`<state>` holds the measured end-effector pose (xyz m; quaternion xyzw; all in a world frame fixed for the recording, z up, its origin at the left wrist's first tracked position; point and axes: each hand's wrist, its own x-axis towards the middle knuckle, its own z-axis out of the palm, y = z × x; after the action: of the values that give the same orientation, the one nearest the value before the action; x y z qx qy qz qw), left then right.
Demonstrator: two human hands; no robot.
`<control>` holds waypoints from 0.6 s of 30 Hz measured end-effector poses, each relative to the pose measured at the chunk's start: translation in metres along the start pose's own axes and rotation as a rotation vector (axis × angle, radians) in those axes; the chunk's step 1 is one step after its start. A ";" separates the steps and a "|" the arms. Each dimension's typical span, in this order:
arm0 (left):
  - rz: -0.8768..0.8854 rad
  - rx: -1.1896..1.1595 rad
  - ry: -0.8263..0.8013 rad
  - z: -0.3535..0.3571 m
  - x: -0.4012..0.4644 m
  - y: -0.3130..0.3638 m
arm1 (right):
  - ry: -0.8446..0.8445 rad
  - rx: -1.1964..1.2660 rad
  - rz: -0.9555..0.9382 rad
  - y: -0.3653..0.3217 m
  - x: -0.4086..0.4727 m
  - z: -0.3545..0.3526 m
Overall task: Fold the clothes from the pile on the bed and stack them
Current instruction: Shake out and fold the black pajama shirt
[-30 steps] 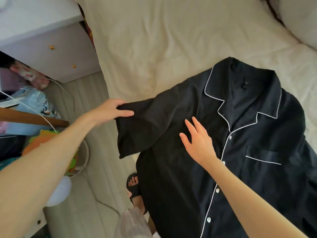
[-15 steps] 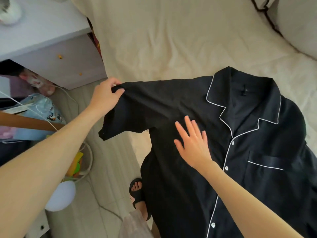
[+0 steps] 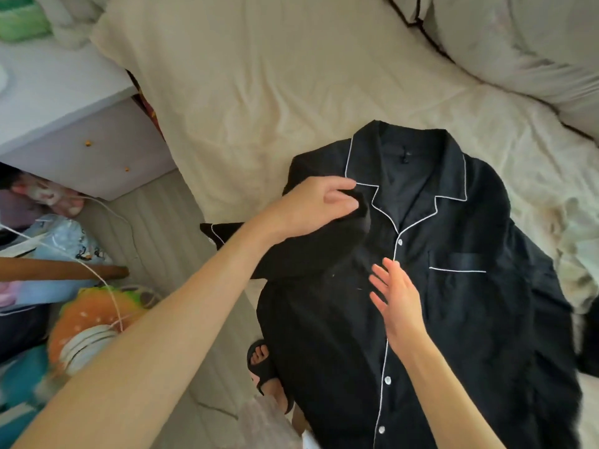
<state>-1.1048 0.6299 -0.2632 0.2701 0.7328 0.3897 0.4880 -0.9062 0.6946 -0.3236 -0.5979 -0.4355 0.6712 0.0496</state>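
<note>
Shirt: black pyjama shirt (image 3: pixel 460 306) with white piping, front up and buttoned, lies on the cream bed sheet (image 3: pixel 259 92); hem hangs over the bed edge.
Left sleeve: folded inward across the chest, cuff end (image 3: pixel 215 229) sticking out past the forearm.
Left hand: (image 3: pixel 311 205) closed on the sleeve fabric, held just beside the collar lapel.
Right hand: (image 3: pixel 397 296) open, fingers spread, flat near the button placket, gripping nothing; contact with the cloth cannot be told.
Floor side: sandalled foot (image 3: pixel 261 364) below the hem; white nightstand (image 3: pixel 81 124) left of the bed.
</note>
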 end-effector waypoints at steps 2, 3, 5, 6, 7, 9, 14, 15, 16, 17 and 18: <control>0.006 0.130 0.067 0.004 0.002 -0.020 | 0.045 -0.113 -0.030 0.013 -0.002 -0.011; -0.023 0.209 0.114 0.002 0.001 -0.036 | 0.055 -0.198 -0.072 0.020 -0.001 -0.013; -0.101 0.392 0.166 -0.005 -0.004 -0.074 | 0.032 -0.380 -0.183 0.030 0.002 -0.010; -0.130 0.513 0.169 -0.009 -0.007 -0.094 | 0.000 -0.480 -0.249 0.035 0.003 -0.006; -0.152 0.630 0.173 -0.014 -0.010 -0.111 | -0.045 -0.587 -0.322 0.041 0.005 -0.002; -0.193 0.769 0.199 -0.027 -0.006 -0.136 | -0.141 -0.884 -0.490 0.057 0.011 0.005; -0.349 0.907 0.067 -0.039 0.016 -0.164 | -0.173 -1.566 -0.568 0.085 0.028 -0.005; -0.335 0.959 0.056 -0.034 0.014 -0.167 | -0.170 -1.610 -0.549 0.089 0.027 -0.007; -0.298 0.993 0.098 -0.029 0.009 -0.169 | -0.165 -1.623 -0.537 0.092 0.025 -0.008; -0.256 0.990 0.173 -0.024 0.002 -0.168 | -0.168 -1.603 -0.531 0.093 0.024 -0.007; -0.227 0.949 0.241 -0.020 -0.005 -0.165 | -0.179 -1.543 -0.525 0.092 0.022 -0.005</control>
<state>-1.1239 0.5286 -0.3939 0.3339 0.9052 -0.0134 0.2626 -0.8664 0.6536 -0.3990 -0.2866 -0.9028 0.1942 -0.2551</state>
